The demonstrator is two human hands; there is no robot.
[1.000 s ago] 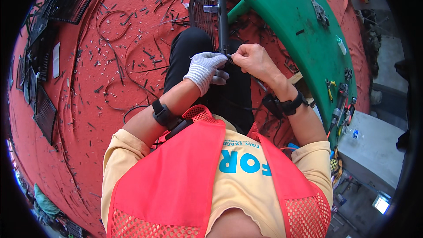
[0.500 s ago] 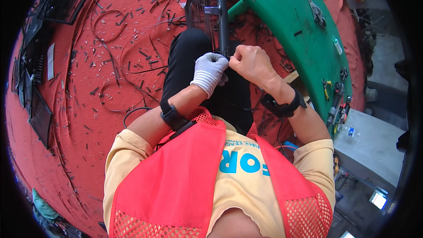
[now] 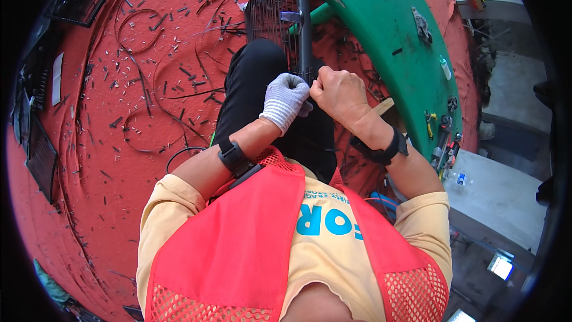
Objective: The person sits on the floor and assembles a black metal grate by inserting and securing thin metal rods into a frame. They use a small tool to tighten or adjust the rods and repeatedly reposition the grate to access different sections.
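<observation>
Where the red floor [image 3: 107,167] spreads below the fingers: one covering, littered all over.
Green table [image 3: 381,30]: one, ahead and right of the right fingers.
Black frame [image 3: 303,30]: one, straight ahead of the fingers, its tube's near end right by them.
Right hand [image 3: 342,92]: one, bare, fingers curled tight; anything pinched is hidden from me.
Left hand [image 3: 286,96]: one, gloved, thumb and forefinger drawn together beside the tube's end; can't tell what's between them.
Bottle [image 3: 445,68]: one, beyond the right fingers, on the table.
</observation>
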